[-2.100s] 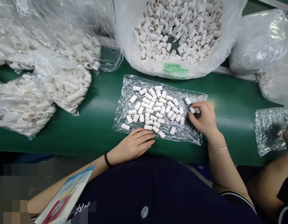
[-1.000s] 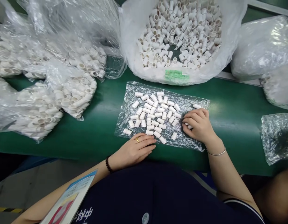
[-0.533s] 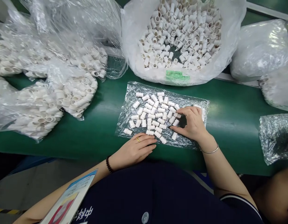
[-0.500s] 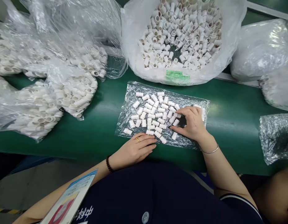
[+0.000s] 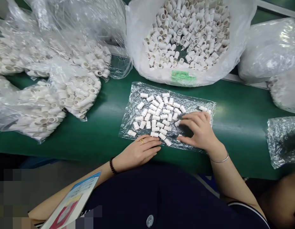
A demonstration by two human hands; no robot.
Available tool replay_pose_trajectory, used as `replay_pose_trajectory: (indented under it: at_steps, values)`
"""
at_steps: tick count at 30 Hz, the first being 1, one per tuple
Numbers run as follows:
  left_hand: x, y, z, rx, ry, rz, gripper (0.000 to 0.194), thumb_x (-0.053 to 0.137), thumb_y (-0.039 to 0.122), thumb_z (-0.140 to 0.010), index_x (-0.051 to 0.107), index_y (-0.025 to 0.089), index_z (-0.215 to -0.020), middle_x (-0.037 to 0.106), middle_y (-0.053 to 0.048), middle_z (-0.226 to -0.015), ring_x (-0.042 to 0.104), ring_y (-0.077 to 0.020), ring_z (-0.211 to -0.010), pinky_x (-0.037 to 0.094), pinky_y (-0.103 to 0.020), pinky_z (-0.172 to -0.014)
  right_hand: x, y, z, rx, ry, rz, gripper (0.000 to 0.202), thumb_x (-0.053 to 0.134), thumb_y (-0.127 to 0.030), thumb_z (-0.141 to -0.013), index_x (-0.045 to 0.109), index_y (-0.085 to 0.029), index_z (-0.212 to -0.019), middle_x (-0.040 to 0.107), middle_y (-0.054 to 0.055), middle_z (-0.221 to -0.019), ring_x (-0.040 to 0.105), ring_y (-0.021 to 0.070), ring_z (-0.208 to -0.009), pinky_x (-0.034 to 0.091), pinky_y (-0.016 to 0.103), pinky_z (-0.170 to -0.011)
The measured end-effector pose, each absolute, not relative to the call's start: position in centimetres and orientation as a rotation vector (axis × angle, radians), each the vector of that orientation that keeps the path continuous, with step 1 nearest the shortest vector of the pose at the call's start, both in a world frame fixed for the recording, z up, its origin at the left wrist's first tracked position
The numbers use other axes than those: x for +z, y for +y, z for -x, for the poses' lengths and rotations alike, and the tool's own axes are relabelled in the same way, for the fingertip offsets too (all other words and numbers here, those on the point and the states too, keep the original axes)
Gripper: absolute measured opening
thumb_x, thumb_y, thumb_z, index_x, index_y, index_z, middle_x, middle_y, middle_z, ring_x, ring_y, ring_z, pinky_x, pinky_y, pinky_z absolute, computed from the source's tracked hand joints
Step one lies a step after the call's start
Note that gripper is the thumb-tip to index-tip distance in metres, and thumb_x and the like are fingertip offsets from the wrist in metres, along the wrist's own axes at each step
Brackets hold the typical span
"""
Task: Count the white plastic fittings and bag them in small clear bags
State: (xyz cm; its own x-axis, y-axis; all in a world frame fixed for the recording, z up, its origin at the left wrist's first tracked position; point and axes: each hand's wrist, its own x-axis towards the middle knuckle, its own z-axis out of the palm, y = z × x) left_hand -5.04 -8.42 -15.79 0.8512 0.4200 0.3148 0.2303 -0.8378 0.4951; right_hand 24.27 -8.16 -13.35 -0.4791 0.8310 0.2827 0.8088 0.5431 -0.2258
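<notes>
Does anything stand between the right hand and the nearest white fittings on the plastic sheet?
Nothing visible does: the right hand is right beside the nearest white fittings. The left hand lies at the near edge of the plastic sheet, out of that path.

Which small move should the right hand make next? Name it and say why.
Probably draw together the thumb and fingers of the right hand: they are parted, with one white fitting near the fingertips and a second fitting by the thumb, both lying on the plastic sheet.

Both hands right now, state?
Left hand: open, laid at the near edge of clear plastic.
Right hand: open, spread beside white fittings; palm hidden.
</notes>
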Motion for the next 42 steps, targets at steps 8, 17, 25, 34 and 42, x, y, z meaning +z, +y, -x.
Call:
replay_pose_trajectory:
  at_steps: [8, 17, 25, 34, 42]
  values:
    - [-15.8, -8.4, 5.0, 0.602, 0.478, -2.569, 0.028, 0.062, 0.013, -0.089, 0.06, 0.016, -0.117, 0.07, -0.009, -0.117, 0.062, -0.0207, -0.117, 0.047, -0.038, -0.103, -14.6, -8.6, -23.8, -0.034, -2.538, 1.301, 0.004, 0.06, -0.027, -0.091, 0.058, -0.024, -0.092, 0.069, 0.002, -0.092, 0.062, 0.0218, -0.097, 0.034, 0.041, -0.088]
    - [-15.8, -8.4, 5.1, 0.604, 0.469, -2.589, 0.026, 0.06, 0.014, -0.09, 0.061, 0.015, -0.116, 0.07, -0.009, -0.117, 0.061, -0.0205, -0.117, 0.047, -0.038, -0.104, -13.6, -5.5, -23.9, -0.059, -2.414, 1.453, 0.014, 0.055, -0.027, -0.094, 0.059, -0.027, -0.107, 0.063, 0.008, -0.113, 0.055, 0.0264, -0.104, 0.038, 0.043, -0.086]
    - [-15.9, -8.5, 5.0, 0.649, 0.477, -2.578, 0.018, 0.058, 0.015, -0.092, 0.061, 0.015, -0.11, 0.071, -0.008, -0.115, 0.062, -0.0202, -0.116, 0.049, -0.037, -0.101, -14.7, -3.9, -24.5, 0.037, -2.466, 1.474, 0.012, 0.053, -0.025, -0.094, 0.063, -0.022, -0.09, 0.061, 0.01, -0.1, 0.053, 0.0248, -0.088, 0.043, 0.04, -0.074]
    - [-15.7, -8.4, 4.9, 0.614, 0.487, -2.599, 0.019, 0.056, 0.016, -0.093, 0.062, 0.016, -0.111, 0.071, -0.008, -0.116, 0.063, -0.0202, -0.114, 0.048, -0.037, -0.1, -13.1, -4.1, -23.1, 0.234, -2.481, 1.317, 0.021, 0.059, -0.03, -0.09, 0.055, -0.022, -0.109, 0.054, 0.015, -0.132, 0.05, 0.0326, -0.122, 0.045, 0.051, -0.094]
    - [-15.9, -8.5, 5.0, 0.595, 0.482, -2.583, 0.02, 0.056, 0.016, -0.093, 0.061, 0.015, -0.113, 0.07, -0.008, -0.119, 0.061, -0.0206, -0.118, 0.047, -0.038, -0.102, -14.4, -3.6, -23.5, 0.035, -2.486, 1.449, 0.01, 0.051, -0.016, -0.09, 0.057, -0.021, -0.084, 0.065, 0.009, -0.095, 0.055, 0.0235, -0.086, 0.042, 0.038, -0.071]
